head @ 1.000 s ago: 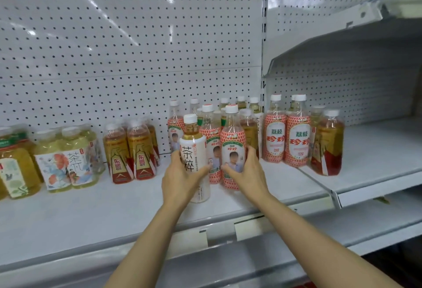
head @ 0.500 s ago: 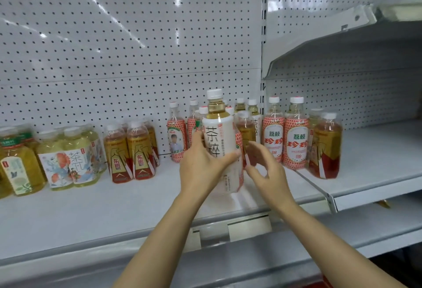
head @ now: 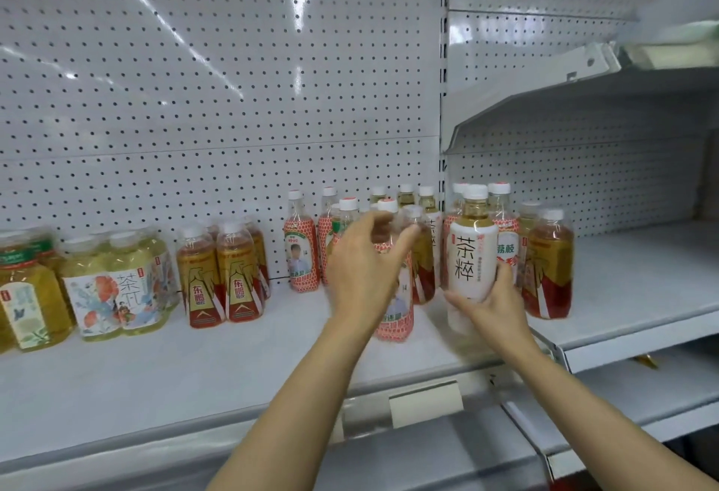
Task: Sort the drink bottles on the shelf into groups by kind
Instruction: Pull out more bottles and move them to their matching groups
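Observation:
A white-label tea bottle (head: 472,257) is gripped low on its body by my right hand (head: 491,308), upright, just in front of the red-patterned lychee bottles (head: 505,249) at the shelf divider. My left hand (head: 363,270) hovers with fingers spread in front of a red-patterned bottle with a portrait label (head: 397,319); it holds nothing. More red-patterned bottles (head: 300,253) and pale tea bottles (head: 427,204) crowd behind it. Amber bottles with red labels (head: 221,280) stand to the left.
Yellow-green tea bottles (head: 116,290) and a green-capped one (head: 25,298) stand at the far left. Two amber bottles (head: 549,268) stand on the right shelf (head: 642,280). An upper shelf (head: 583,74) overhangs the right bay. The left shelf's front strip (head: 155,370) is bare.
The white-label bottle has passed from my left hand to my right and moved rightward. My left hand let go and now spreads before the red-patterned bottle.

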Demonstrator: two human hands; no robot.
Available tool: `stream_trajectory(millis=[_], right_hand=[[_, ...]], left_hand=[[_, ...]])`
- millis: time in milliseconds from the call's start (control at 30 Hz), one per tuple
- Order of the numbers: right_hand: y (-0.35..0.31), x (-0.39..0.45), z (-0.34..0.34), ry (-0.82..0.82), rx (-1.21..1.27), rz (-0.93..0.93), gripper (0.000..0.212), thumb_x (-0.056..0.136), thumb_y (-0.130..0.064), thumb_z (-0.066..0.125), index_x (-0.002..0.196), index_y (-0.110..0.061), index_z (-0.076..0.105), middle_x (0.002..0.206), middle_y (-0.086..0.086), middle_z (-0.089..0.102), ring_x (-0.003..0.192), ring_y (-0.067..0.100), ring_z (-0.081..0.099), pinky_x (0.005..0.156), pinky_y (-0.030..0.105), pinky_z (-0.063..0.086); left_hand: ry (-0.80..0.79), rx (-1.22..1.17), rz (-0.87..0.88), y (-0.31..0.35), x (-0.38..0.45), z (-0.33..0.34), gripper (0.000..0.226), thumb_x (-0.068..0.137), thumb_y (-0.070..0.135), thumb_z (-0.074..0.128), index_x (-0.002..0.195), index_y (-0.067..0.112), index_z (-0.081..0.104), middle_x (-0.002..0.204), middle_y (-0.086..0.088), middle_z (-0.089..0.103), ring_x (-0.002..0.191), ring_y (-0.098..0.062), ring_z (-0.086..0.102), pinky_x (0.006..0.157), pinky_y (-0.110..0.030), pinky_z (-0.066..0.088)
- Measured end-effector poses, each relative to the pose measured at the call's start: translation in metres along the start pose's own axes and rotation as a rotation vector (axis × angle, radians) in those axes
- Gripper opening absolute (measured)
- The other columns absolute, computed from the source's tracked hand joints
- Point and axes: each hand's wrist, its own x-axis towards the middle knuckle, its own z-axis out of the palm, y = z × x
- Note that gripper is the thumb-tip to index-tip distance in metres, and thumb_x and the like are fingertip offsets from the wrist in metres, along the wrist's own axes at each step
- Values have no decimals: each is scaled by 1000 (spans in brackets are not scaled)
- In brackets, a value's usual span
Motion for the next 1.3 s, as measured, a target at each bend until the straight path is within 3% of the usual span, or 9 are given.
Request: stream_trajectory(millis=[167,400,600,700,833,900,1033,1133,1300], right_hand=[[20,25,-1,42,-57,83,78,72,-15,84,129,-8,31,116,11,55,96,23,56,73,34,47],[38,33,1,37,-96,138,75,74,-13,82,127,-10,29,118,13,55,101,27,58,75,36,50],[40,32,-4,25,-108,146,91,67,-20,86,139,-13,31,131,12,53,114,32,58,86,50,55],[30,25,-7,296,-183,-29,85,67,-31,84,138,-16,39,133,7,51,121,25,50,95,49,50],[-3,29,-6,547,-346,-523,54,81,-21,75,127,-4,53,122,13,58,116,26,49,104,32,38],[-20,39,2,498,-364,-631,44,86,-19,68,126,-4,55,120,12,61,116,23,51,106,24,34],[-46,64,22,318,-319,-594,38,88,-22,66,123,-8,60,116,6,65,111,21,57,97,35,46],[-57,89,35,206,-331,-554,34,88,-21,68,121,-10,63,114,4,67,108,20,60,95,39,50],[-77,124,54,-83,-189,-236,30,87,-23,69,116,-15,66,111,-2,69,101,12,63,92,33,53]], left_hand=[[122,28,-194,-63,47,-31,30,95,36,62,118,17,66,108,6,69,97,-8,64,81,-23,48],[-133,1,-385,-121,102,-10,54,99,39,55,141,7,49,138,-9,58,124,-24,56,106,-41,45],[-352,-155,-394,-135,122,8,38,98,22,61,132,7,57,125,-5,65,113,-21,61,101,-38,50],[-372,-165,-364,-142,123,14,22,99,19,60,119,13,63,112,-4,69,105,-24,66,95,-40,54],[-386,-190,-363,-144,125,16,16,100,19,56,115,17,62,112,-6,70,97,-20,68,86,-37,57],[-353,-204,-355,-142,123,16,18,100,21,56,117,16,61,104,0,69,91,-16,67,78,-29,56],[-216,-220,-306,-145,130,7,26,98,30,60,118,14,62,108,-1,67,98,-17,65,90,-37,54],[-139,-274,-285,-139,144,-9,31,98,34,59,121,12,59,114,-4,66,97,-16,65,89,-37,55],[-75,-238,-265,-129,167,-36,34,99,37,56,120,10,59,108,-2,64,90,-14,63,77,-29,50]])
